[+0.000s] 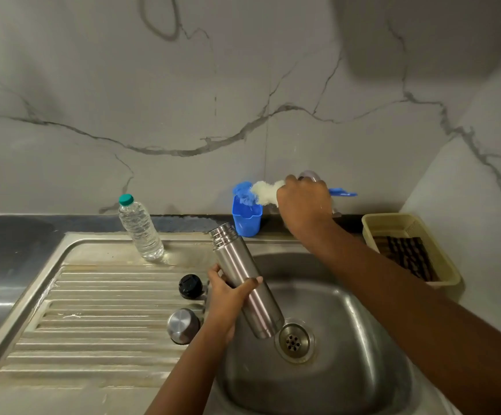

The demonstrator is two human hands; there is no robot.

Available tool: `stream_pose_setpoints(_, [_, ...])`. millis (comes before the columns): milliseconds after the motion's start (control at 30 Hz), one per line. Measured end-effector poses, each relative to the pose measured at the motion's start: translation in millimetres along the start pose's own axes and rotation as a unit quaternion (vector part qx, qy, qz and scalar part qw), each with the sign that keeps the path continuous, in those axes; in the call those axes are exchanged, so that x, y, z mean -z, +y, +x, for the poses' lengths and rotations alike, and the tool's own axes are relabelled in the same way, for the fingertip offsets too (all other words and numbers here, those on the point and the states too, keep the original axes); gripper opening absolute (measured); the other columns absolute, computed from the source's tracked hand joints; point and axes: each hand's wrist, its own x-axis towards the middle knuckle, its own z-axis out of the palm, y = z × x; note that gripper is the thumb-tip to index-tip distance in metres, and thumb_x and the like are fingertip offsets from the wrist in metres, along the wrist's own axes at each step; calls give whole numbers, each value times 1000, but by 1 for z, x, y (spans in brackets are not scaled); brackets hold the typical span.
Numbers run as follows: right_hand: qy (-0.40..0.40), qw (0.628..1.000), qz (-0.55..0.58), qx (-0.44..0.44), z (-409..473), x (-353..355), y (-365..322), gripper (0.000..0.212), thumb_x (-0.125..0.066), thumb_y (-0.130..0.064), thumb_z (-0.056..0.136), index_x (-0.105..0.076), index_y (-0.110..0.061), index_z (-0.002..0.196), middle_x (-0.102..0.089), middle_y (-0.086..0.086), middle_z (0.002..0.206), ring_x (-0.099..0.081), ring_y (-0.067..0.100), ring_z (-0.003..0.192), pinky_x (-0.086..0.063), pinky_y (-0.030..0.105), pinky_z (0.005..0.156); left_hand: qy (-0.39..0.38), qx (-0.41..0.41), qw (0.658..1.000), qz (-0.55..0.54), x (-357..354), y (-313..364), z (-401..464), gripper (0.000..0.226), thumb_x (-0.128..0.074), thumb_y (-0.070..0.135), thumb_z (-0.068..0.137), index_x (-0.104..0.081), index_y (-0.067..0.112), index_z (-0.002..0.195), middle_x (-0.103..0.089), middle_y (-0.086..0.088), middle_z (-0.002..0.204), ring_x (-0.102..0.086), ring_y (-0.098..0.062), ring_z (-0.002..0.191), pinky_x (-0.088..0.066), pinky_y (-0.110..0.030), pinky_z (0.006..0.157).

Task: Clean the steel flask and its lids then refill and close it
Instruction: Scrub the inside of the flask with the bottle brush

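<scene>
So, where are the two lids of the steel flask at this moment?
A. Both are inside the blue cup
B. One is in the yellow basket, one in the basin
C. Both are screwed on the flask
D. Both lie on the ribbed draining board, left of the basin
D: the black lid and the steel lid lie on the draining board, while the flask, held in the left hand, has an open mouth.

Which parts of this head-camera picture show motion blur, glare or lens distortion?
Head view: the bottle brush in the right hand is smeared by motion; soft glare streaks the steel flask held by the left hand and the sink wall; the wide lens bends the counter edges; the upper right corner is dim.
</scene>
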Motion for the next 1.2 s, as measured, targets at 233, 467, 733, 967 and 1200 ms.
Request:
stream_pose_setpoints(233, [-15, 998, 44, -37, -14, -3, 0, 27, -57, -12, 93, -59, -8, 119, -56, 6, 114, -60, 21, 99, -41, 28, 68, -1, 20, 1000, -12, 3, -2, -7, 88, -89, 23, 66, -32, 35, 133, -61, -5, 121, -65, -26, 106, -53, -51, 96])
stream_pose_setpoints(467, [9, 982, 169, -89, -46, -9, 13, 16, -46, -13, 96, -59, -13, 104, -60, 8, 113, -62, 28, 95, -39, 34, 66, -26, 40, 998, -37, 6, -1, -13, 73, -80, 26, 61, -46, 26, 127, -66, -12, 116, -68, -30, 100, -58, -45, 81])
stream_pose_setpoints(733, [-11, 864, 450, -225, -138, -78, 15, 17, -59, -29, 95, -69, -19, 106, -67, -2, 88, -55, 12, 76, -41, 27, 67, 0, 64, 998, -27, -1, 0, -15, 88, -92, 48, 55, -44, 28, 127, -66, -7, 114, -68, -27, 100, -57, -49, 86])
stream_pose_setpoints(967, [5, 833, 504, -230, -184, -96, -10, 11, -61, -24, 95, -72, -24, 94, -53, -20, 67, -53, 1, 65, -41, 20, 59, 7, 44, 999, -17, -12, 0, -23, 72, -82, 19, 77, -36, 19, 133, -59, -8, 108, -64, -25, 91, -52, -34, 66])
stream_pose_setpoints(1200, [25, 843, 482, -239, -192, -99, -11, 13, -62, -22, 93, -74, -23, 96, -58, -17, 75, -56, 6, 69, -46, 24, 63, -10, 34, 999, -22, -11, -3, -28, 65, -78, 17, 81, -38, 20, 132, -60, -9, 109, -64, -25, 91, -52, -35, 65])
